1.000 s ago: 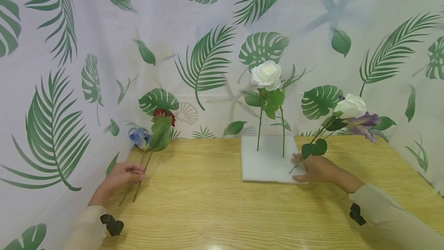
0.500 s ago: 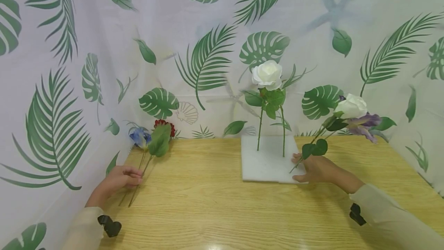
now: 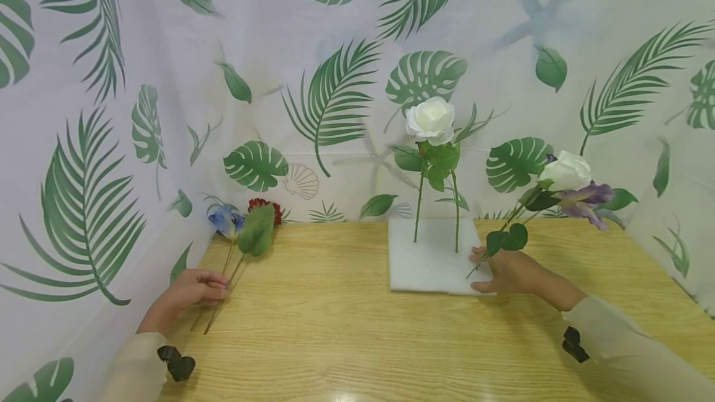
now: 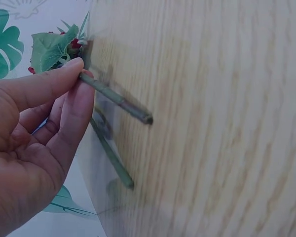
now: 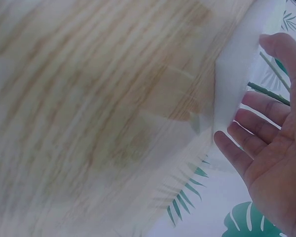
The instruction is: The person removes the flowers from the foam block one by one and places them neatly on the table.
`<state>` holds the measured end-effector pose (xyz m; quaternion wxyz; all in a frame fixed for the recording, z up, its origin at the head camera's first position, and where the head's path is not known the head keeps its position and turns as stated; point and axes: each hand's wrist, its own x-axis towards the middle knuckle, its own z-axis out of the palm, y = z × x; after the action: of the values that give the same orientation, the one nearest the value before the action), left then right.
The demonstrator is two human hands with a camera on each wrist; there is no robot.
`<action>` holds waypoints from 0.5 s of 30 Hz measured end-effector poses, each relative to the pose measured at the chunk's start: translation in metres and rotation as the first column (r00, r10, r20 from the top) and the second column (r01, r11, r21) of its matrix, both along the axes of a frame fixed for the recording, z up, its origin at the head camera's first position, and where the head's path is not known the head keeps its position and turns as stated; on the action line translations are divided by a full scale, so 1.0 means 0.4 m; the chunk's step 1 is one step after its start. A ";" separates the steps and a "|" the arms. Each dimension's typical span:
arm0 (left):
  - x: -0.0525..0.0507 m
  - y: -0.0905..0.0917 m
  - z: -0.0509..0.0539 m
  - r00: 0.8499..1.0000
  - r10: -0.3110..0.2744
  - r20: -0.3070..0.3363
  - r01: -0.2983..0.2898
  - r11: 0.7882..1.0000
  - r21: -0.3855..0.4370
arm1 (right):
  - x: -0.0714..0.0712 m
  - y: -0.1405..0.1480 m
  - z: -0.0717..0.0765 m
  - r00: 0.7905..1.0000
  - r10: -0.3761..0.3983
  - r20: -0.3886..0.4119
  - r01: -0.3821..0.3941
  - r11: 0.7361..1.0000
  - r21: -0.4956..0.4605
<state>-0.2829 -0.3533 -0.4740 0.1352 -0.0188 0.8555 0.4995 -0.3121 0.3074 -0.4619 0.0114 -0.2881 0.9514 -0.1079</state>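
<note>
At the left of the table, my left hand (image 3: 191,293) pinches the stem of a red flower (image 3: 259,203) between thumb and finger; the left wrist view shows the pinched stem (image 4: 116,98) up close. A blue flower (image 3: 225,221) lies beside it, its stem passing by the same hand. On the right, my right hand (image 3: 516,275) rests with spread fingers against the edge of a white foam block (image 3: 421,272). White roses (image 3: 430,120) stand upright in the foam. Another white rose (image 3: 565,170) and a purple flower (image 3: 585,202) lean right above my right hand.
The wooden table (image 3: 313,327) ends at a leaf-printed cloth (image 3: 335,17) hanging behind and along the left side. The foam block lies near the table's back edge, right of the middle.
The red flower's head has tipped down toward the table, and its stem end has shifted left. My left hand has moved slightly left. My right hand stays at the foam.
</note>
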 end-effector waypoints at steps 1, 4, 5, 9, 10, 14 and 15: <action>0.001 0.001 0.001 1.000 0.002 0.003 -0.002 1.000 0.001 | -0.001 0.000 0.000 1.000 -0.001 0.002 0.001 1.000 0.001; 0.002 0.004 0.004 1.000 -0.004 0.006 0.004 1.000 0.005 | -0.004 0.001 -0.001 1.000 -0.001 0.003 0.001 1.000 0.004; 0.003 0.004 0.005 1.000 -0.009 0.007 0.009 1.000 0.005 | -0.004 0.001 -0.001 1.000 0.001 0.002 -0.001 1.000 0.003; 0.002 0.009 0.008 1.000 -0.013 0.017 0.013 1.000 0.001 | -0.005 0.002 0.000 1.000 0.004 0.008 -0.004 1.000 -0.006; 0.001 0.010 0.009 1.000 -0.009 0.021 0.009 1.000 0.000 | -0.005 0.002 0.001 1.000 0.003 0.013 -0.003 1.000 -0.008; 0.001 0.018 0.014 0.999 -0.029 0.021 0.029 1.000 -0.011 | -0.004 0.001 0.005 0.999 -0.008 0.035 0.009 1.000 -0.006; 0.001 0.019 0.015 0.999 -0.034 0.022 0.035 0.999 -0.011 | -0.003 0.000 0.006 0.999 -0.011 0.039 0.011 1.000 -0.004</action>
<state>-0.2825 -0.3456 -0.4681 0.1530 -0.0103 0.8570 0.4921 -0.3135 0.3075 -0.4594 0.0285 -0.2809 0.9523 -0.1156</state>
